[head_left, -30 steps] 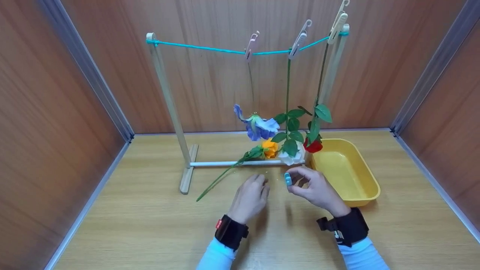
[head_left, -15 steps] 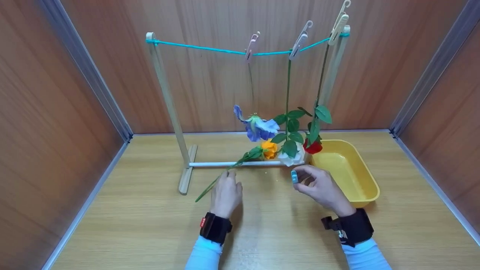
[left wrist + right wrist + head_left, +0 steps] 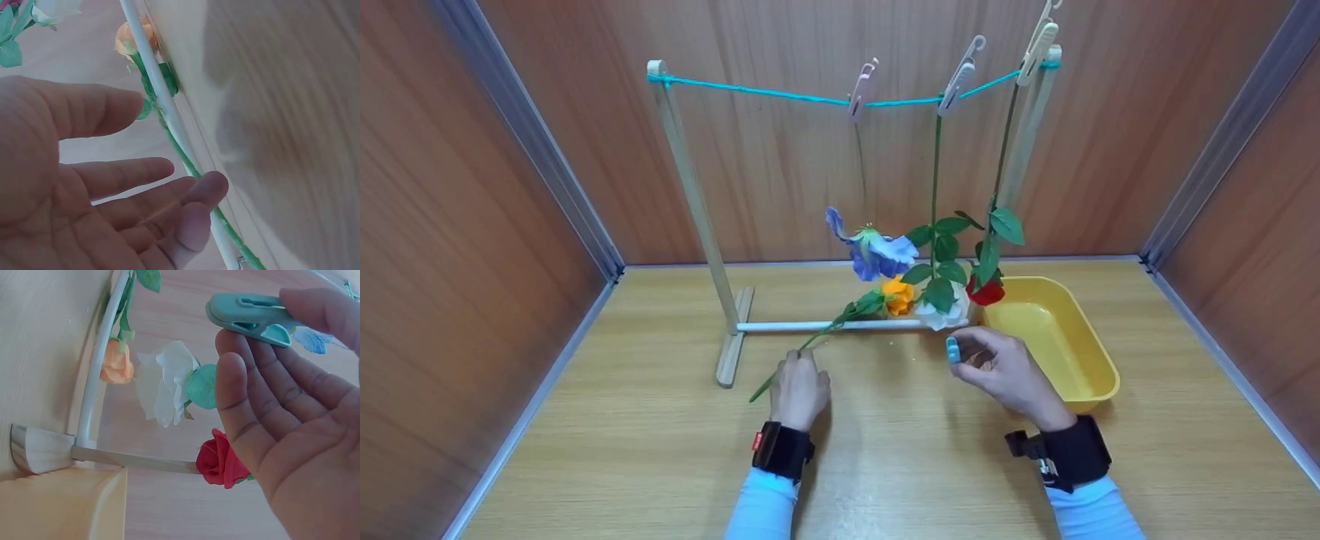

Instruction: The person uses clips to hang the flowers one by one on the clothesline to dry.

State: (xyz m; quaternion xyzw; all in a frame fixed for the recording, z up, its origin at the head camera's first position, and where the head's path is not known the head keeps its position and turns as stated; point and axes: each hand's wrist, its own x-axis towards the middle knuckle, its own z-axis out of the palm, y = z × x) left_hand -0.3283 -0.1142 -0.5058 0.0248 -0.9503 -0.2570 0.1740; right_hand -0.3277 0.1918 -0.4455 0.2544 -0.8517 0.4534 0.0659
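Green stem (image 3: 795,361) of the orange flower (image 3: 898,295) lies on the table (image 3: 660,465), running from its near-left tip up to the bloom by the rack's white bar (image 3: 810,326). The left hand (image 3: 799,388) has slid left over the last second, from the middle of the table to the stem's lower part; its fingertips now rest at the stem. In the left wrist view the fingers (image 3: 191,216) are relaxed and spread, touching the stem but not yet curled round it, so the flower seems about to be picked up rather than already gripped.

The right hand (image 3: 997,367) pinches a teal peg (image 3: 952,349) between thumb and forefinger, the other fingers loose; it has drifted slightly right and far, staying near the white flower (image 3: 941,316) and the yellow tray (image 3: 1099,382).

On the teal line (image 3: 780,94) three pegs (image 3: 861,88) hold the blue flower (image 3: 874,253), the white one and the red rose (image 3: 986,291) head-down, leaving the left stretch free
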